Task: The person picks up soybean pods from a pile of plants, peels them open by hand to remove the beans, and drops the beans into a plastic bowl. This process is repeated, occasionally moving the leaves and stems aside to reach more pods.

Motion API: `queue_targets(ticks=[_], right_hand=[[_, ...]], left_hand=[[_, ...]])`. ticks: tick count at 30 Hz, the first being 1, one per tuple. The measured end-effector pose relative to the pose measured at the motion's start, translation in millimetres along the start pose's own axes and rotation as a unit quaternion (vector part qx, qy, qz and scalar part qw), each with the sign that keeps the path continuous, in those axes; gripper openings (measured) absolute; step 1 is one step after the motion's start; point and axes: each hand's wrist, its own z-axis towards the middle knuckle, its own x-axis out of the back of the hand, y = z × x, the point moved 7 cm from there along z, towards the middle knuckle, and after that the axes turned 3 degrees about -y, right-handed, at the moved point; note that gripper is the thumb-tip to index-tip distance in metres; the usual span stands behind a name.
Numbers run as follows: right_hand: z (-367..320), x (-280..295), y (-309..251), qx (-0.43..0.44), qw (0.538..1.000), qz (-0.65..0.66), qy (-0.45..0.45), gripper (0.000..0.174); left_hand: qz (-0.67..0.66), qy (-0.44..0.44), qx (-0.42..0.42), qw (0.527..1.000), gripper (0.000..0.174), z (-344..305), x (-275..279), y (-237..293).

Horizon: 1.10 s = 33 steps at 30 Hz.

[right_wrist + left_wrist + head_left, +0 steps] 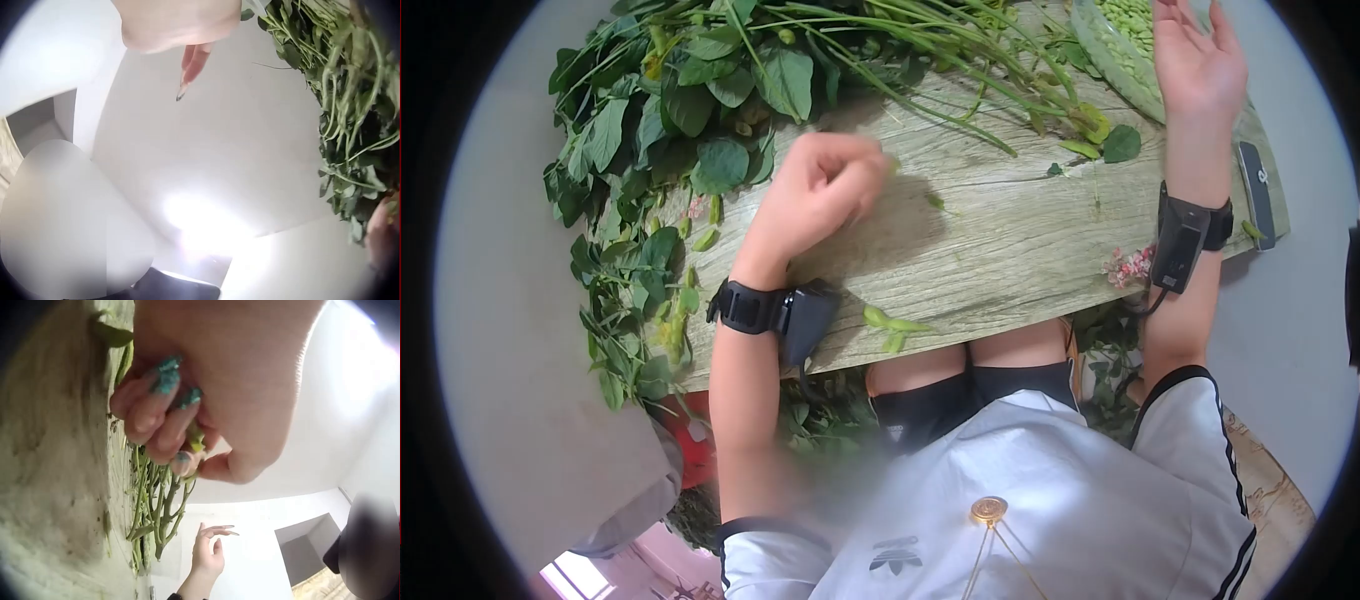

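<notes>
My left hand (pixel 815 195) is over the wooden table, its fingers curled and holding a green bean pod (pixel 196 437). Much of that pod is hidden inside the fingers; a short green end shows in the left wrist view. Teal polish covers the nails. Over the right side of the table my right hand (pixel 1202 65) is raised palm up, with fingers extended and nothing in it. It overlaps the edge of a bowl (pixel 1090 40) of shelled green beans (pixel 1128 22). In the right wrist view one finger (pixel 197 62) points down, free of any object.
A heap of leafy bean plants (pixel 700 80) covers the far left of the table (pixel 1000 230), its stems reaching toward the bowl. Loose pods (pixel 895 322) lie near the front edge. A phone (pixel 1256 195) and pink flowers (pixel 1128 267) are at the right.
</notes>
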Motion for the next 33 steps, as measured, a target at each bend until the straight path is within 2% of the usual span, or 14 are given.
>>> queue_targets(ticks=[5, 7, 10, 12, 16, 18, 19, 21, 23, 25, 29, 31, 32, 33], right_hand=[[19, 50, -4, -0.108, 0.968, 0.214, 0.075, 0.039], [8, 35, 10, -0.110, 0.970, 0.199, 0.091, 0.041], [-10, -2, 17, -0.044, 0.999, -0.002, 0.017, 0.040], [-15, -6, 24, -0.043, 0.999, -0.002, 0.021, 0.041], [-14, -3, 31, -0.063, 0.998, 0.004, -0.022, 0.042], [-17, -2, 35, -0.068, 0.998, 0.004, 0.004, 0.041], [-17, -2, 37, -0.077, 0.997, 0.002, 0.026, 0.041], [-19, -6, 37, -0.080, 0.997, -0.004, 0.024, 0.041], [-18, -6, 40, -0.081, 0.996, -0.004, 0.028, 0.041], [-19, -4, 40, -0.084, 0.996, 0.022, 0.016, 0.038], [-22, -11, 46, -0.093, 0.995, 0.031, -0.014, 0.036], [-24, -12, 44, -0.076, 0.995, -0.061, 0.003, 0.038], [-27, -16, 44, -0.076, 0.995, -0.061, -0.001, 0.038], [-30, -22, 45, -0.066, 0.993, -0.098, -0.025, 0.040]], left_hand=[[0.221, -0.032, -0.021, 0.975, 0.021, -3, -11, 16], [0.283, 0.048, -0.113, 0.951, 0.023, -13, -24, 47], [0.449, 0.113, -0.093, 0.882, 0.020, -12, -53, 48], [0.552, 0.138, -0.045, 0.821, 0.028, -11, -65, 39], [0.571, 0.161, -0.011, 0.805, 0.040, -26, -86, 47], [0.512, 0.029, -0.123, 0.849, 0.064, -41, -117, 43], [0.512, 0.033, -0.121, 0.849, 0.064, -54, -116, 41], [0.546, -0.020, -0.002, 0.838, 0.071, -94, -99, 18], [0.594, 0.060, 0.142, 0.790, 0.066, -164, -67, 9], [0.522, 0.143, 0.300, 0.786, 0.066, -241, -49, 19], [0.306, 0.168, 0.538, 0.767, 0.039, -349, -44, 52], [0.387, 0.283, 0.376, 0.793, 0.026, -357, -28, 66], [0.388, 0.279, 0.437, 0.762, 0.025, -365, -19, 61], [0.323, 0.343, 0.381, 0.795, 0.029, -348, -15, 66]])
